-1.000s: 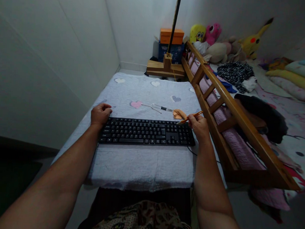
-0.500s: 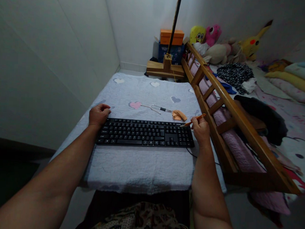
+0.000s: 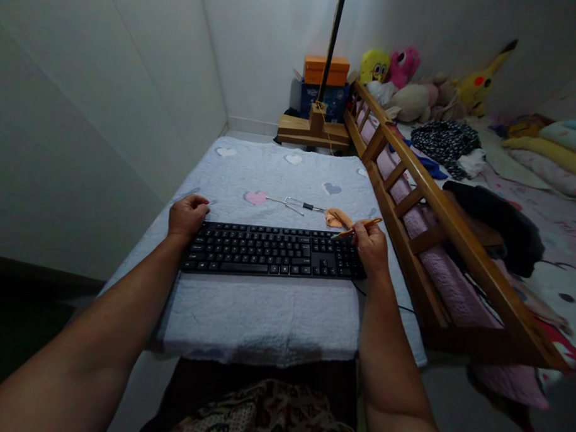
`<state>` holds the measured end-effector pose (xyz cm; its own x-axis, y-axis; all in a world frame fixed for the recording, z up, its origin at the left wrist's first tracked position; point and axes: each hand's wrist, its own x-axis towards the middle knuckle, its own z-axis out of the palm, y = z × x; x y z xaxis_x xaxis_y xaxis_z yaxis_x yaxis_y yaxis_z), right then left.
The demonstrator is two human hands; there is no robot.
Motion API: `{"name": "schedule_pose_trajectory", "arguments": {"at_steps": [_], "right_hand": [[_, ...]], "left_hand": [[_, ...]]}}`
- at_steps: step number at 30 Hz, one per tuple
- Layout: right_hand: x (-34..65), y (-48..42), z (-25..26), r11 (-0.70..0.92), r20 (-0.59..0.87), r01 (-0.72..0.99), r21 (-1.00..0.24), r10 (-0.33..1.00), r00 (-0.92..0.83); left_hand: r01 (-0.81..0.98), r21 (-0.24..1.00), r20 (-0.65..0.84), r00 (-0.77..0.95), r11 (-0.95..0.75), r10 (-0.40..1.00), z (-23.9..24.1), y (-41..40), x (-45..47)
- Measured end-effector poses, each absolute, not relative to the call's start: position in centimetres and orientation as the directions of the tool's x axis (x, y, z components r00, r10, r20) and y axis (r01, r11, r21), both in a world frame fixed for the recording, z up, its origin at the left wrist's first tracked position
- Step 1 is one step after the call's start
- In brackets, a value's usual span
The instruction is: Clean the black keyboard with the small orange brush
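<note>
A black keyboard [image 3: 272,249] lies across a low table covered by a pale blue quilt [image 3: 266,303] with heart patches. My left hand [image 3: 188,215] is curled over the keyboard's far left corner and grips its edge. My right hand [image 3: 371,245] rests at the keyboard's right end, pinching a thin orange stick-like tool [image 3: 356,228] whose tip points left over the number pad. Just beyond the tool lies a small orange cloth [image 3: 339,217]. A metal wire tool with a black middle [image 3: 295,204] lies on the quilt behind the keyboard.
A wooden bed rail [image 3: 425,202] runs along the table's right side, with bedding, a black garment [image 3: 496,220] and plush toys [image 3: 406,78] beyond. A wooden stand with a dark pole [image 3: 317,125] and orange and blue boxes [image 3: 325,82] stand at the far end. A wall closes the left.
My right hand with the orange tool has shifted slightly left and down over the keyboard's right end. The left hand keeps its hold on the left corner.
</note>
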<state>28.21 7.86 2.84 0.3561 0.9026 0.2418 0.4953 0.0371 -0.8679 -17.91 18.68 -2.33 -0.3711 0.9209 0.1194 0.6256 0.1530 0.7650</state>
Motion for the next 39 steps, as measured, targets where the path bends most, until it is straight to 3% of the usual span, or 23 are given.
{"name": "schedule_pose_trajectory", "arguments": {"at_steps": [12, 15, 20, 23, 27, 30, 34, 39], "right_hand": [[32.2, 7.7, 2.4, -0.068, 0.438, 0.727, -0.683, 0.759, 0.483], [32.2, 7.5, 2.5, -0.037, 0.469, 0.693, -0.72, 0.709, 0.526], [31.0, 7.8, 1.9, -0.003, 0.314, 0.532, -0.846, 0.805, 0.504], [30.9, 8.0, 1.6, -0.011, 0.359, 0.615, -0.788, 0.804, 0.474], [31.5, 7.9, 1.8, -0.072, 0.486, 0.732, -0.678, 0.703, 0.519], [31.2, 7.5, 2.2, -0.049, 0.525, 0.722, -0.69, 0.653, 0.546], [29.2, 7.1, 2.7, 0.042, 0.409, 0.583, -0.811, 0.754, 0.514], [26.8, 6.8, 2.8, 0.079, 0.375, 0.572, -0.816, 0.826, 0.422]], "left_hand": [[0.613, 0.774, 0.115, -0.386, 0.161, 0.915, -2.6, 18.7, -18.2], [0.6, 0.784, 0.107, -0.387, 0.162, 0.916, -2.7, 18.7, -18.2], [0.585, 0.793, 0.11, -0.408, 0.168, 0.906, -2.8, 18.8, -18.2], [0.575, 0.801, 0.109, -0.415, 0.168, 0.903, -2.8, 18.7, -18.2], [0.574, 0.804, 0.112, -0.397, 0.152, 0.911, -2.8, 18.7, -18.3], [0.577, 0.802, 0.102, -0.389, 0.156, 0.916, -2.9, 18.8, -18.4], [0.585, 0.798, 0.104, -0.375, 0.148, 0.921, -3.1, 18.9, -18.5], [0.631, 0.764, 0.136, -0.362, 0.134, 0.922, -3.1, 18.8, -18.6]]}}
